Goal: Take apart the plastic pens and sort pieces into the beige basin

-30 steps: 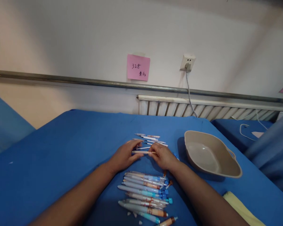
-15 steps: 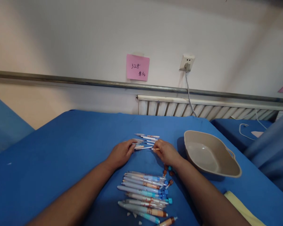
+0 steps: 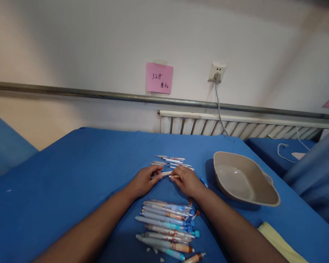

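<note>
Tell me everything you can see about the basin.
The basin is beige, seemingly plastic, with a glossy floor, sloping walls, rounded corners and a handle at its right side. It sits upright on the blue cloth, to the right of the right hand; neither hand touches it.

Cloth (image 3: 71,175) is solid blue. Clocking it from mid-view: pens (image 3: 159,222) at 6 are mostly greyish with light blue, aqua and orangey-brown bits, some red-printed; tub (image 3: 237,182) at 4's beige, fabric (image 3: 281,244) nearer 5 pale yellow, note (image 3: 159,77) at 12 bright pink.
</note>
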{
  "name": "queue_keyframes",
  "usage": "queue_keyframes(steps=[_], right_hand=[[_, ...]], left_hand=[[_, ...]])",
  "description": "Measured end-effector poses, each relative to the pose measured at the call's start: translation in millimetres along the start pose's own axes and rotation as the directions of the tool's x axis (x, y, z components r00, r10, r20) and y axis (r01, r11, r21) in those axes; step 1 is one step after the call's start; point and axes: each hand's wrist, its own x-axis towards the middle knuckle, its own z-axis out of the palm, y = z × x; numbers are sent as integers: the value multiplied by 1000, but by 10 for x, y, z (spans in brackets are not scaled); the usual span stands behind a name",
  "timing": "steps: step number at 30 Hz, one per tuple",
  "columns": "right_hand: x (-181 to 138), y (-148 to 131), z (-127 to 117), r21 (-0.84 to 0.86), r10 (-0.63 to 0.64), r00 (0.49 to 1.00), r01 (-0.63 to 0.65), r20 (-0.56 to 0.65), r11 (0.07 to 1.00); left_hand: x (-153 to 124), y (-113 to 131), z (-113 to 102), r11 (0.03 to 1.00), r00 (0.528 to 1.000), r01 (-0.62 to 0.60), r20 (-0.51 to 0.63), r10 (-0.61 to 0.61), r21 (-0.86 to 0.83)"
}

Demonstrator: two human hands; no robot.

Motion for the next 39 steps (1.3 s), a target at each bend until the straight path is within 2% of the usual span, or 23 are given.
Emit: queue_keyframes(steps=[5, 12, 16, 20, 24, 30, 36, 39], right_hand=[[2, -67, 38, 41, -44, 999, 44, 16, 998], [16, -117, 0, 39, -12, 997, 9, 73, 999], [10, -17, -149, -67, 45, 991, -37, 130, 997], [4, 62, -256, -194, 136, 981, -108, 136, 975], [19, 50, -231, -297, 168, 979, -127, 118, 946], [29, 55, -206, -387, 255, 962, -199, 99, 900], [33, 53, -231, -350, 288, 956, -255, 45, 901], [24, -26, -263, -189, 241, 969, -229, 46, 955]], left_hand=[[5, 119, 6, 999, 994, -36, 100, 35, 12], [17, 156, 16, 993, 996, 48, 81, -40, -107], [17, 117, -72, 997, 997, 58, 50, -61, 52], [15, 72, -126, 970, 998, 29, 43, -41, 243], [11, 50, -108, 941, 999, -13, 37, 1, 337], [9, 93, -142, 904, 999, -10, 49, -12, 427], [9, 99, -150, 920, 998, -9, 57, -14, 391], [3, 69, -123, 934, 999, -22, 50, 4, 357]])
